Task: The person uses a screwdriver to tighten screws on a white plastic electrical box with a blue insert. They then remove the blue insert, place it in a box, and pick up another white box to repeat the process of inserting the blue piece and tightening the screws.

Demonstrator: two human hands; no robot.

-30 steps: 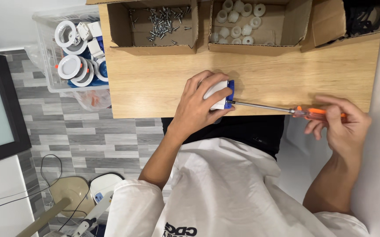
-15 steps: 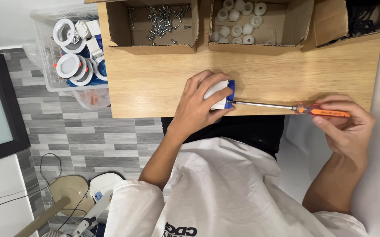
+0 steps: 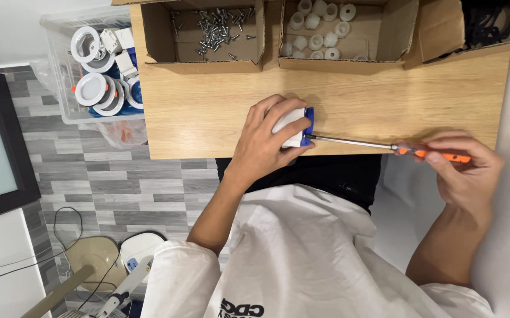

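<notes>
Fingers of the right hand (image 3: 464, 171) are pinching the orange handle of a screwdriver (image 3: 384, 146), whose long metal shaft is lying sideways and pointing left toward the other hand. Its tip is touching the blue end of a small white part (image 3: 293, 126), which the left hand (image 3: 266, 141) is gripping, fingers curled around it, at the near edge of the wooden table (image 3: 208, 112). Farther back, cardboard boxes are holding screws (image 3: 216, 26) and white caps (image 3: 319, 26).

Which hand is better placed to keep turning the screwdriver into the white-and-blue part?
Right. The right hand grips the screwdriver by its orange handle, the shaft tip meeting the blue end of the white-and-blue part. The left hand is clamped over that part on the wooden table, likely needed to steady it.
</notes>
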